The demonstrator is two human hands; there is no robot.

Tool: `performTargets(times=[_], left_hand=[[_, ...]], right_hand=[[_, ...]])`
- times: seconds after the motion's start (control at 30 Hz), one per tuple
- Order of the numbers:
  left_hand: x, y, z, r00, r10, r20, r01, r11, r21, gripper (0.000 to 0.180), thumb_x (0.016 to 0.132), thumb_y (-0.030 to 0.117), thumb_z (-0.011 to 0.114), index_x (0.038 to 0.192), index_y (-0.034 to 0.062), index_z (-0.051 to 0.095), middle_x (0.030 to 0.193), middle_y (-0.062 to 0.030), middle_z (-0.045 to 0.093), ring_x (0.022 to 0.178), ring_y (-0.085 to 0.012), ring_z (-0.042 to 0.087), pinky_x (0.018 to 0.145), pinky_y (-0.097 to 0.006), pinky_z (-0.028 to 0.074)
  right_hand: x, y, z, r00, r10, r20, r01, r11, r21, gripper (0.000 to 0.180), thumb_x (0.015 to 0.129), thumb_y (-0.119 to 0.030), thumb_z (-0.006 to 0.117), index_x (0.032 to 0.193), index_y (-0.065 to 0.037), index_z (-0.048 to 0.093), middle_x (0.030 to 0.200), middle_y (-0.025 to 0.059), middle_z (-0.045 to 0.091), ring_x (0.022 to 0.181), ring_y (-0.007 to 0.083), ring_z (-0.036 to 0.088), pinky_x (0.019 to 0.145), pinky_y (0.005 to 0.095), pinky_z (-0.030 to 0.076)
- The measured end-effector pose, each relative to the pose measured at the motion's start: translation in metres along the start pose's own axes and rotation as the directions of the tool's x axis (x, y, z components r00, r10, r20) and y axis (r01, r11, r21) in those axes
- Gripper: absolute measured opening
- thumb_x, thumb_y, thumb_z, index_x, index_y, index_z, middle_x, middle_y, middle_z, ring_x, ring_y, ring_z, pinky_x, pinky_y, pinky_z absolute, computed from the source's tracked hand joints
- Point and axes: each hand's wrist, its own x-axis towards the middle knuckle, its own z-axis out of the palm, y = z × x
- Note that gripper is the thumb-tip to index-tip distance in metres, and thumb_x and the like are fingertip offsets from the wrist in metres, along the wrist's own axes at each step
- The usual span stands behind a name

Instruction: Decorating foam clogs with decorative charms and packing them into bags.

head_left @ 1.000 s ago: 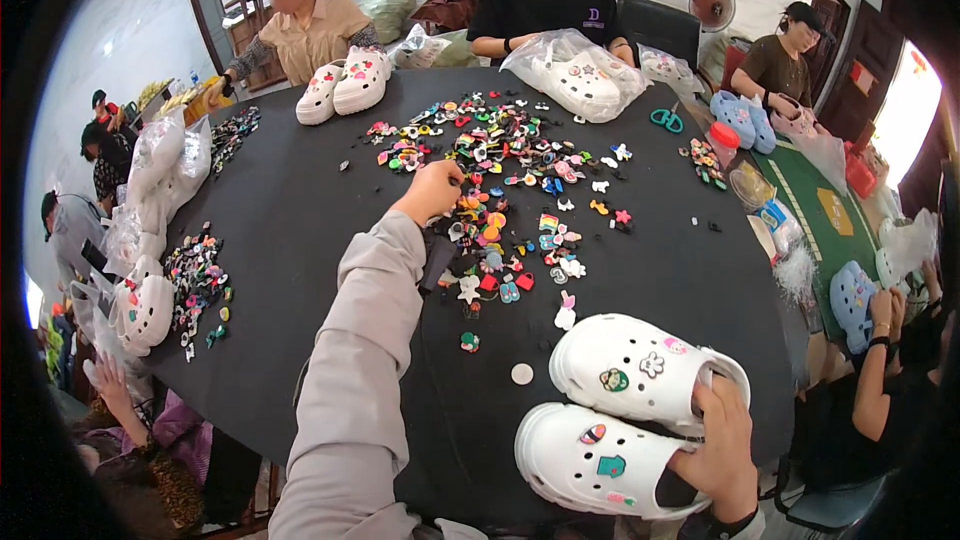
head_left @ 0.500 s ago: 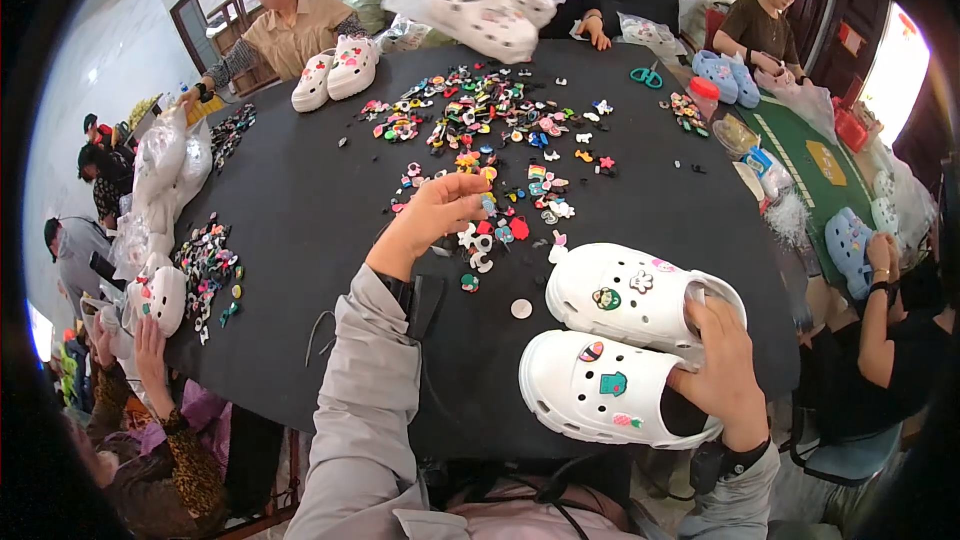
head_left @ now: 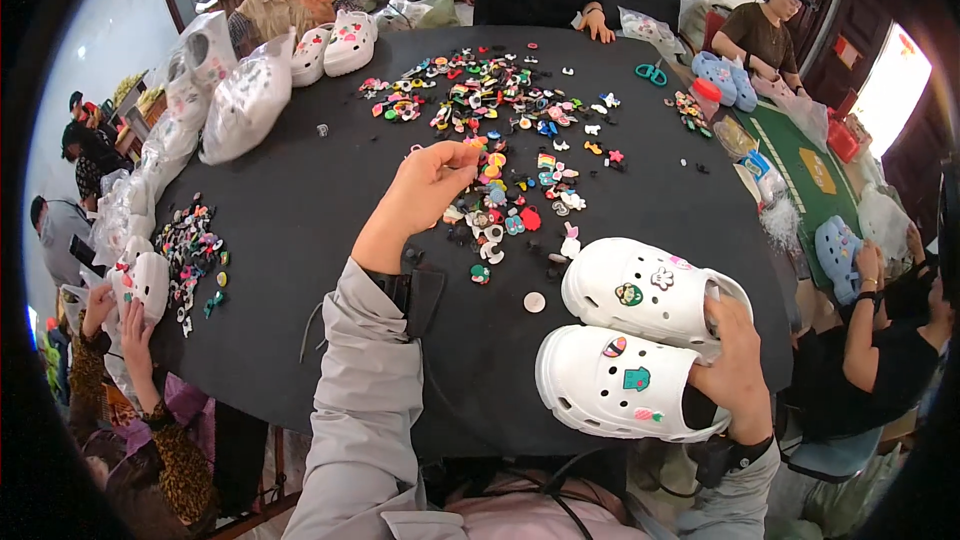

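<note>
My right hand (head_left: 733, 365) grips a pair of white clogs (head_left: 592, 368) by their heel openings, side by side with toes to the left. Colourful shoe charms sit on them, among them a teal shirt-shaped charm (head_left: 636, 379) and a round green-rimmed charm (head_left: 628, 294). My left hand (head_left: 420, 195) is over the near part of a loose pile of shoe charms (head_left: 500, 90), thumb and fingertips pinched together. Whether a charm is between them is hidden among the bright pieces. A round whitish disc (head_left: 535, 302) lies left of the clogs.
A black table (head_left: 300, 240) spreads in front of me. Another charm heap (head_left: 190, 250) lies at left beside a person handling a white clog (head_left: 143, 280). Bagged clogs (head_left: 250, 105) line the far left edge. Teal scissors (head_left: 651, 73) lie at far right. Co-workers sit around.
My left hand's fingers have closed into a pinch over the charms. The bagged clogs have gone from the far person's hand to the far left edge. My right hand keeps its hold.
</note>
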Motion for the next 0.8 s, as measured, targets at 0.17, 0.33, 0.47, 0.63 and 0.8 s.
performTargets(times=[0.17, 0.33, 0.47, 0.63, 0.8], left_hand=[[-0.016, 0.036, -0.004, 0.991, 0.111, -0.080, -0.093, 0.974, 0.205, 0.024, 0.088, 0.006, 0.061, 0.110, -0.0028, 0.061, 0.099, -0.0064, 0.067, 0.086, -0.0093, 0.061, 0.076, -0.026, 0.050], [-0.055, 0.086, -0.036, 0.934, 0.288, -0.211, -0.202, 0.914, 0.353, 0.025, 0.087, 0.005, 0.060, 0.112, 0.0000, 0.062, 0.101, -0.0059, 0.067, 0.088, -0.0098, 0.060, 0.077, -0.024, 0.048], [-0.086, 0.104, -0.054, 0.880, 0.366, -0.302, -0.262, 0.906, 0.333, 0.023, 0.087, 0.004, 0.061, 0.109, -0.0012, 0.063, 0.099, -0.0074, 0.067, 0.087, -0.0110, 0.061, 0.078, -0.025, 0.047], [-0.096, 0.100, -0.068, 0.902, 0.284, -0.325, -0.231, 0.954, 0.193, 0.016, 0.086, 0.005, 0.062, 0.100, -0.0021, 0.066, 0.086, -0.0075, 0.068, 0.079, -0.0115, 0.063, 0.070, -0.025, 0.049], [-0.068, 0.064, -0.065, 0.993, 0.053, -0.110, 0.015, 0.840, 0.542, 0.013, 0.076, 0.006, 0.068, 0.085, -0.0030, 0.068, 0.074, -0.0080, 0.067, 0.068, -0.0120, 0.062, 0.062, -0.027, 0.048]], right_hand=[[0.000, 0.001, 0.001, 1.000, -0.016, -0.008, 0.016, 1.000, -0.015, 0.075, 0.049, -0.012, 0.079, 0.117, 0.000, 0.050, 0.114, 0.0230, 0.054, 0.105, 0.0428, 0.052, 0.090, 0.0459, 0.043], [-0.002, -0.002, 0.003, 1.000, -0.001, -0.002, 0.001, 1.000, -0.015, 0.075, 0.049, -0.013, 0.079, 0.117, 0.000, 0.050, 0.115, 0.0226, 0.054, 0.105, 0.0422, 0.053, 0.090, 0.0457, 0.043], [-0.002, 0.001, 0.001, 0.999, 0.033, -0.017, -0.032, 0.999, 0.027, 0.074, 0.050, -0.013, 0.081, 0.117, -0.001, 0.052, 0.115, 0.0226, 0.055, 0.106, 0.0411, 0.054, 0.091, 0.0448, 0.043], [-0.001, -0.001, 0.002, 0.998, 0.030, -0.051, -0.028, 0.999, 0.045, 0.074, 0.050, -0.015, 0.083, 0.116, -0.001, 0.053, 0.115, 0.0223, 0.055, 0.106, 0.0398, 0.055, 0.091, 0.0437, 0.044], [-0.002, -0.004, 0.001, 0.999, 0.015, -0.039, -0.014, 0.999, 0.037, 0.075, 0.050, -0.014, 0.082, 0.118, -0.002, 0.051, 0.114, 0.0210, 0.056, 0.106, 0.0393, 0.055, 0.089, 0.0435, 0.044]])
